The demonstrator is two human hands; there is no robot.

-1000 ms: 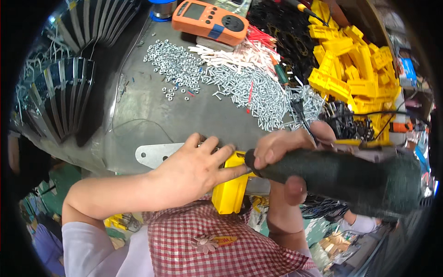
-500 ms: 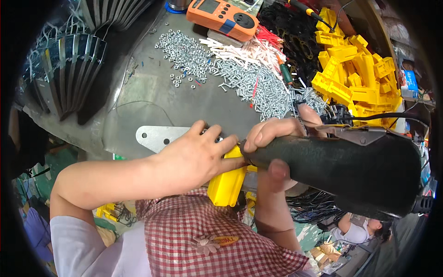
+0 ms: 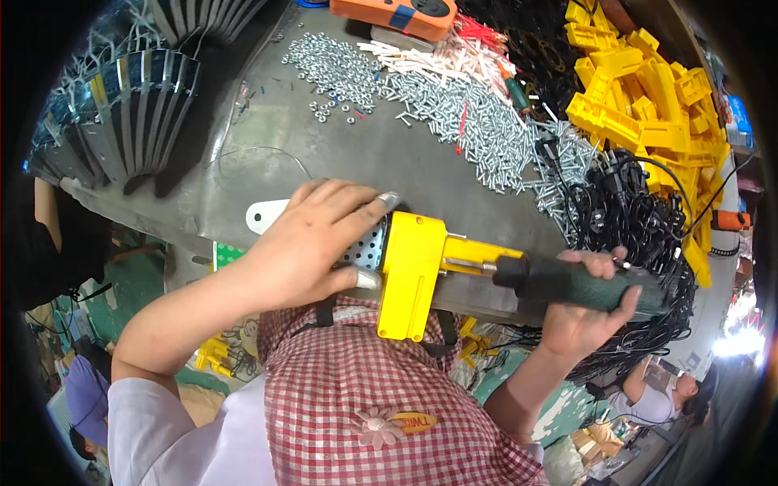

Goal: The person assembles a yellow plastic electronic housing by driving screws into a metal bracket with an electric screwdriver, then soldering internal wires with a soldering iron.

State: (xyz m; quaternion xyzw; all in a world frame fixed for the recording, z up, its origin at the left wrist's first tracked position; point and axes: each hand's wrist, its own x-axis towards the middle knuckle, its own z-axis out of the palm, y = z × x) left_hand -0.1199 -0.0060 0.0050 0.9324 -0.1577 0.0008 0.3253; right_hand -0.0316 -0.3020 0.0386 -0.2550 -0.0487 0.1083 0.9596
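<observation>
My left hand (image 3: 312,243) grips the front of a tool, over its perforated metal sleeve (image 3: 365,249) and white flat blade (image 3: 263,215). The tool's yellow plastic housing (image 3: 412,271) sits between my hands, lying across the front edge of the grey workbench (image 3: 356,154). My right hand (image 3: 585,320) is closed around the tool's dark green handle (image 3: 583,283) at the right. The tool lies roughly level, blade end to the left.
Piles of small silver screws (image 3: 478,130) and nuts (image 3: 332,65), white and red plugs (image 3: 454,49), yellow plastic housings (image 3: 648,97), a tangle of black cords (image 3: 640,211), an orange multimeter (image 3: 405,12) and fanned metal plates (image 3: 121,121) cover the bench. Another person (image 3: 656,397) sits lower right.
The tool has been drawn out to the right and turned so its yellow housing now shows between my hands. My right hand slid right along the green handle.
</observation>
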